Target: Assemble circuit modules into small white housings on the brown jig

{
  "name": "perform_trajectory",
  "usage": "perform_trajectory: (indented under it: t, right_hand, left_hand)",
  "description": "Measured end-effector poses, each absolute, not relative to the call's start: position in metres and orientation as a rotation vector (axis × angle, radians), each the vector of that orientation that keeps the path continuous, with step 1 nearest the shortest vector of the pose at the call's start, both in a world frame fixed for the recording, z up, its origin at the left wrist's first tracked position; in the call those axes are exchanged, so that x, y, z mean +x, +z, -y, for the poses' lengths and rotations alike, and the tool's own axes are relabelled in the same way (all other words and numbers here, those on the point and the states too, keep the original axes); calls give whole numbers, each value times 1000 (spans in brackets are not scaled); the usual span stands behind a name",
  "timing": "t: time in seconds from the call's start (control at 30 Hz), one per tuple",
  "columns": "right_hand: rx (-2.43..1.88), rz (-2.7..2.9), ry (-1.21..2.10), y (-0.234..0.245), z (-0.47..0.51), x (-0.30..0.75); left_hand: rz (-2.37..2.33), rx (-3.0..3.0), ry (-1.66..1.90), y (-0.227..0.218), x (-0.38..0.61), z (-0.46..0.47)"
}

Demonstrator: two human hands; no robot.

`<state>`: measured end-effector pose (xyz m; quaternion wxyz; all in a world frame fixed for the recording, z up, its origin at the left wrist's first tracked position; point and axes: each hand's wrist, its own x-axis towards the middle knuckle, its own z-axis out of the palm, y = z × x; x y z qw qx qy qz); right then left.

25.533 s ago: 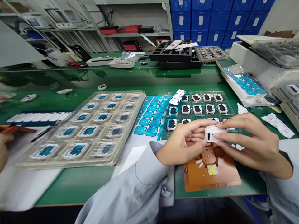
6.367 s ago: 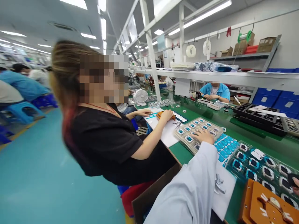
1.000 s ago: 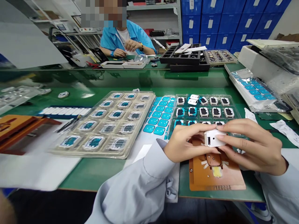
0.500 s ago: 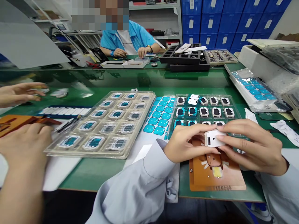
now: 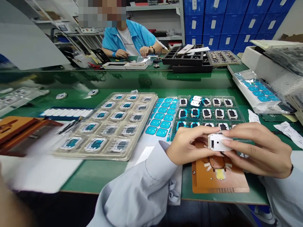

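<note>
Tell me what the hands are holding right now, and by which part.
One small white housing, above the orange fixture: the left hand pinches its left end and the right hand clasps its right end, both with the fingers.

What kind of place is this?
Probably a factory electronics assembly line: left hand and right hand hold a small white casing over an orange jig, clear trays of identical parts lie on the green bench, blue bins behind.

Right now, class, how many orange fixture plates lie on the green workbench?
2. One orange fixture plate lies below the left hand and right hand; the other at the green workbench's left end. Others may be hidden.
</note>
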<state>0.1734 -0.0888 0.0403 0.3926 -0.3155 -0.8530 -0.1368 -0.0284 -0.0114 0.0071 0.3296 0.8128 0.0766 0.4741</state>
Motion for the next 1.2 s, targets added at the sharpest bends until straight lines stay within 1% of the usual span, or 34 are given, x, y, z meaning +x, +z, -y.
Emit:
perform_trajectory:
  t: [0.6,0.73,0.87,1.03,1.2]
  right_hand:
    - [-804,2154,-336,42,87,172]
    - [-839,2158,-302,41,86,172]
    - [-811,2160,-297,39,85,174]
    - [-778,2148,-350,38,86,175]
    - [-805,2162,-375,37,86,175]
  left_hand:
    - [-219,2237,1332,6,-28,12]
    - [-284,2296,1347,5,-30,10]
    - [-360,2217,1326,7,-32,9]
    - [-269,2127,1246,8,-29,11]
    - [-199,2110,1273,8,-27,11]
